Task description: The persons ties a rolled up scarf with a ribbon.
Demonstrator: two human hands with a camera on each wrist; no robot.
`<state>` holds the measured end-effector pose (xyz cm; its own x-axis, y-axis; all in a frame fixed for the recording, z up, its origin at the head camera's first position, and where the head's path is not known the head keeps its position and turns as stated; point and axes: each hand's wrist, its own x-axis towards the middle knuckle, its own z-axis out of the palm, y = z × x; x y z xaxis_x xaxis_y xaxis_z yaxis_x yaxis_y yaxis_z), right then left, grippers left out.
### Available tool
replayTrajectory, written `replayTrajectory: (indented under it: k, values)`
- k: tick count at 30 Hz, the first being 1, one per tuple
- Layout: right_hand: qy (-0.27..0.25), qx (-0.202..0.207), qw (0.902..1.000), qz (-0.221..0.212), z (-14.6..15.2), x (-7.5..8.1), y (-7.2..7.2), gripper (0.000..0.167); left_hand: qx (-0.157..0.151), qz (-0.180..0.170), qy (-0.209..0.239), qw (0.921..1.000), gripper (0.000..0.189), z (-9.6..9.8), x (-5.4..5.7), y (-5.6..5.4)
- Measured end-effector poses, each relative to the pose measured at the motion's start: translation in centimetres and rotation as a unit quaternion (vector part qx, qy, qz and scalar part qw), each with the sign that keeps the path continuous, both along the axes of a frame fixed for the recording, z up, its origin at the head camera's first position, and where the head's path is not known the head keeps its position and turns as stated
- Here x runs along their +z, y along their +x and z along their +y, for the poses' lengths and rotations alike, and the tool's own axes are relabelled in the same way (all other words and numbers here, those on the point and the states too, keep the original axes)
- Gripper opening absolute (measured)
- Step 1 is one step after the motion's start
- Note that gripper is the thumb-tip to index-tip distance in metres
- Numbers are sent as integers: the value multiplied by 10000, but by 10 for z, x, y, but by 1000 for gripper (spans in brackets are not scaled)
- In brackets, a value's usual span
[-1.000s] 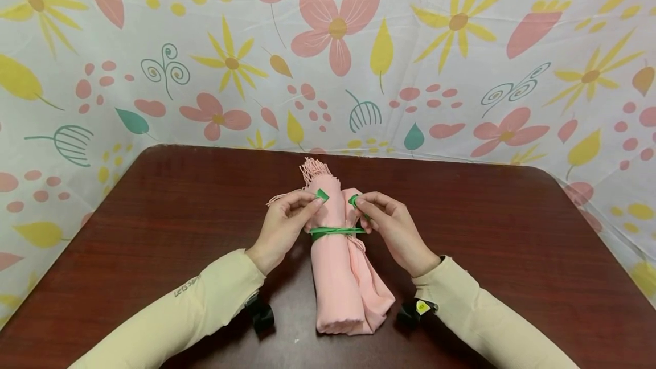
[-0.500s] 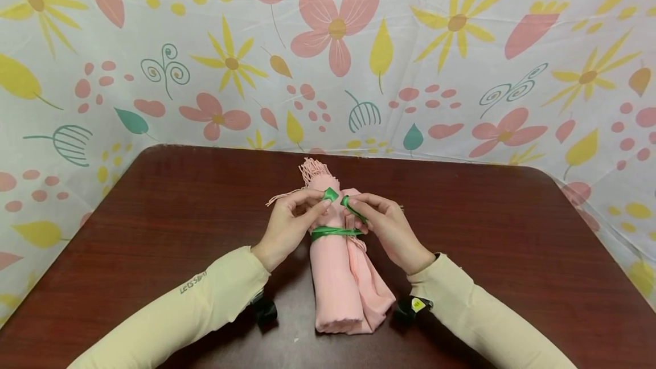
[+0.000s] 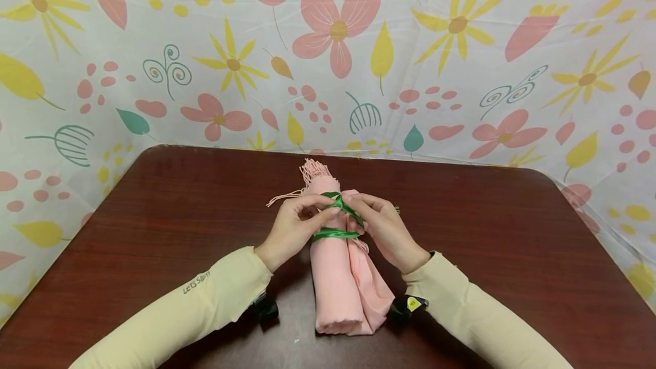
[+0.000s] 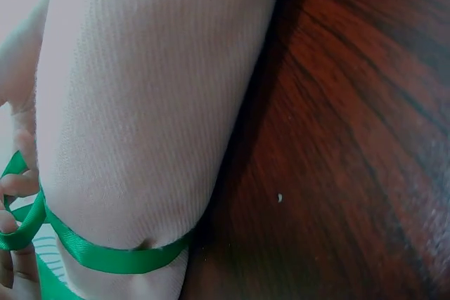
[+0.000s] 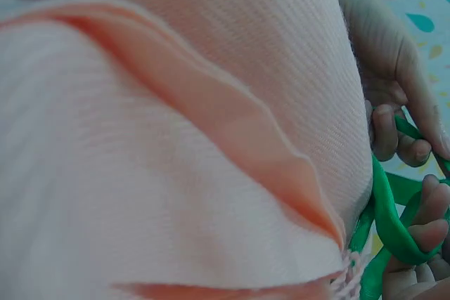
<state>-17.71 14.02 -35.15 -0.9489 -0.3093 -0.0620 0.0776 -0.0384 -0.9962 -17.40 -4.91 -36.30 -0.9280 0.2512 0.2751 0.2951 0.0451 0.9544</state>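
Note:
A rolled pink scarf (image 3: pixel 335 283) with a fringed far end lies lengthwise on the table. Green ribbon (image 3: pixel 335 233) is wrapped round its upper half, and loops of it rise above the wrap between both hands. My left hand (image 3: pixel 289 229) pinches the ribbon between thumb and index finger from the left. From the right, my right hand (image 3: pixel 386 229) pinches another part of the ribbon, and the fingertips of both hands nearly meet. In the right wrist view a ribbon loop (image 5: pixel 394 223) curves round the fingers. How the strands cross is partly hidden by the fingers.
The dark brown wooden table (image 3: pixel 512 255) reaches back to a flower-patterned cloth (image 3: pixel 441 73). A looser fold of the scarf (image 3: pixel 374 295) spreads on the roll's right side. Loose fringe strands (image 3: pixel 284 195) stick out to the left near the far end.
Both hands have come closer together over the scarf. The ribbon ends they pinch, earlier apart, now meet and cross between the fingertips. The scarf has stayed in place.

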Motion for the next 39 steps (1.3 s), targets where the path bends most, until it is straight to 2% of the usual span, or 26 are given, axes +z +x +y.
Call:
replayTrajectory:
  k: [6,11,15,19,23,28,35,39]
  values:
    - [-122,-13,9999,-63,-3,1,-1,32,-101,143,-277,9995,14,0,-1,1]
    - [-161,-206,9996,-103,-5,1,-1,19,-103,243,-433,9987,13,-1,-3,0]
    - [-145,-317,9993,-153,-4,2,0,11,-151,98,-371,9991,17,-2,-4,-1]
    - [-139,-272,9994,-177,-4,3,1,12,-238,-65,-172,9995,28,-2,-4,-1]
    - [-156,-144,9996,-160,-3,3,2,13,-309,-55,-231,9992,36,-3,-4,-3]
    - [-286,-1,9995,-118,-3,4,2,14,-583,-259,-414,9971,41,-5,-2,-4]
    - [-411,193,9990,-36,-2,5,1,16,-1205,-585,-109,9909,46,-7,0,-4]
    - [-422,245,9988,45,-1,6,1,17,-1550,-686,-178,9854,54,-8,1,-3]
